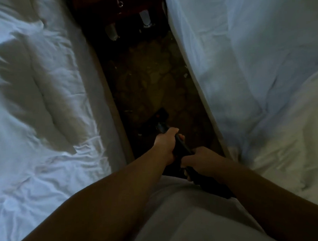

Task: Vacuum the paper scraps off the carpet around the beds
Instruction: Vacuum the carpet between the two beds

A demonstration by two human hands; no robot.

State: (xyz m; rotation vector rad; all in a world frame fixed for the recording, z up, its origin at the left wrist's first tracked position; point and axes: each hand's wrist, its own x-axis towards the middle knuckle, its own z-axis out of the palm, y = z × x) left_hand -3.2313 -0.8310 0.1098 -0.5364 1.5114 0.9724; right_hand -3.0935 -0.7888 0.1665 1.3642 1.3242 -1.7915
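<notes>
Dim patterned carpet (pixel 151 74) runs as a narrow strip between left bed (pixel 31 91) and right bed (pixel 253 58), both in rumpled white sheets. Black vacuum wand (pixel 182 148) slants down to vacuum head (pixel 160 116), which sits on the carpet, nearer the left bed. Left hand (pixel 166 146) is clenched round the wand just behind the head. Right hand (pixel 201 159) grasps the wand further back from the head, near the person's white shirt (pixel 178 212). One paper scrap (pixel 140 134) lies just behind-left of the head, another scrap (pixel 185 75) well beyond the head by the right bed's edge. Dark nightstand (pixel 128 3) stands far beyond the head, with two clear bottles (pixel 146 18) upright at its base; contents can't tell.
</notes>
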